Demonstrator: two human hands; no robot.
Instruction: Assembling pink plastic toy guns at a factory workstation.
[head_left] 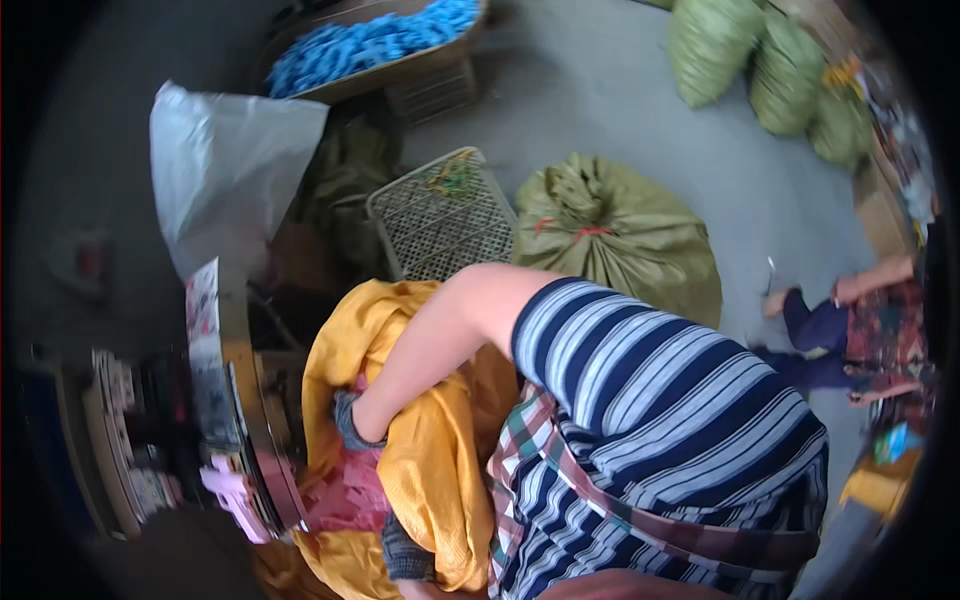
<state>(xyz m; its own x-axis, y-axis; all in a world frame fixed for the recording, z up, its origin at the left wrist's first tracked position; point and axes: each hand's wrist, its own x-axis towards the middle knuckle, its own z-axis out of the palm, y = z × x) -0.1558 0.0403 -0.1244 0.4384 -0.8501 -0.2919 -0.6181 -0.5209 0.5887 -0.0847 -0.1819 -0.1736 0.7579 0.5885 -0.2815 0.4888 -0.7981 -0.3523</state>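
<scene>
A large yellow woven sack point(440, 470) lies bunched in front of me, its mouth gaping on pink plastic-looking pieces point(350, 490). My right hand point(355, 418), in a grey knitted glove, reaches over the sack's edge into the mouth, against the pink pieces. Lower down, my left hand point(405, 550), gloved alike, is tucked against a fold of the yellow cloth. The fingers of both hands are hidden by cloth or contents. Beside the sack, a lilac pistol-shaped plastic piece point(235, 492) rests at the edge of a bench or machine.
A tied green sack point(625, 235) and a grey plastic crate point(445, 220) stand beyond my arm. Blue pieces point(375, 45) fill a bin at the back. A white bag point(235, 165) stands left. Several green sacks point(715, 50) and another person point(880, 320) are at right.
</scene>
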